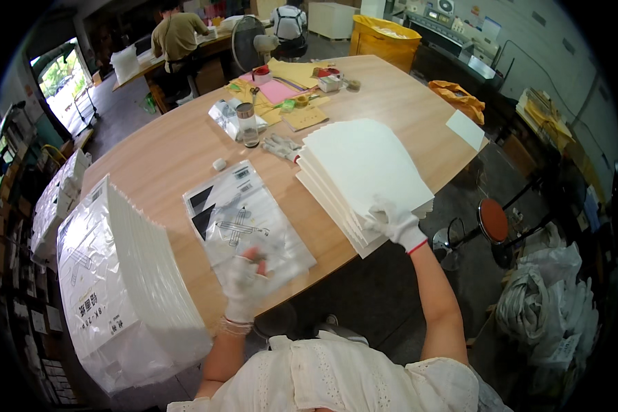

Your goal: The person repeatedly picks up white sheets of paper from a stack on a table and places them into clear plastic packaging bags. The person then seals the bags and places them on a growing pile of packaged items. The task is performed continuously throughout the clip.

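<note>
My right hand (397,223), in a white knit glove with a red cuff edge, lies on the near corner of a stack of white paper sheets (367,161). Its fingers are spread over the top sheet; the sheets beneath are fanned out in offset layers. My left hand (246,281), also gloved, with reddish-orange fingertips showing, hovers over or touches the near part of a pile of clear printed plastic bags (244,220). Motion blurs its fingers, so their grip is unclear. Beyond the paper lies a loose white glove (280,146).
A tall pile of plastic-wrapped paper packs (123,288) stands at the left table edge. Farther back are a glass jar (248,125), scissors (255,93), tape rolls (261,74) and yellow envelopes (302,118). A red round stool (492,220) stands right. Two people work behind, near a fan (253,42).
</note>
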Available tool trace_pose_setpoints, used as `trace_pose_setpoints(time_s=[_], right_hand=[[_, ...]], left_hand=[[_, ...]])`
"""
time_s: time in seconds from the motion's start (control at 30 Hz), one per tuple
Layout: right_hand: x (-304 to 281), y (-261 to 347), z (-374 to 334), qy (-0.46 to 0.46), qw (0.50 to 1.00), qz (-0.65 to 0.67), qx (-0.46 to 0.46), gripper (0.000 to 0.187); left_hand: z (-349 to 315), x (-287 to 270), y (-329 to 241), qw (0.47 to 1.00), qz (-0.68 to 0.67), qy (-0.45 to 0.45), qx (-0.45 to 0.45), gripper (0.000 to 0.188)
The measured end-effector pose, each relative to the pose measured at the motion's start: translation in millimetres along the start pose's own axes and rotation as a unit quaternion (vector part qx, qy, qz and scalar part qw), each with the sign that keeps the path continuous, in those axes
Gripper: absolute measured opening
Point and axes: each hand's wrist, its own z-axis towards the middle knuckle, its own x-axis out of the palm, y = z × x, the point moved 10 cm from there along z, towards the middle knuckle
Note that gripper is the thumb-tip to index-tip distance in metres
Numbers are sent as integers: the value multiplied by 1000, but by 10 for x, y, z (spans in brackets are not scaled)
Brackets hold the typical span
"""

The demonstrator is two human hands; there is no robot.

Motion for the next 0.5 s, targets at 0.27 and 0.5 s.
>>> trace_pose_setpoints(time_s=[0.27, 0.5], right_hand=[[-395, 1443, -344, -119, 964, -90, -222, 15], [185, 377, -1062, 37, 860, 486, 154, 27]], left_hand=[[-493, 1414, 544, 807, -434, 212, -341, 36], [-604, 901, 675, 905, 3, 300, -300, 50]])
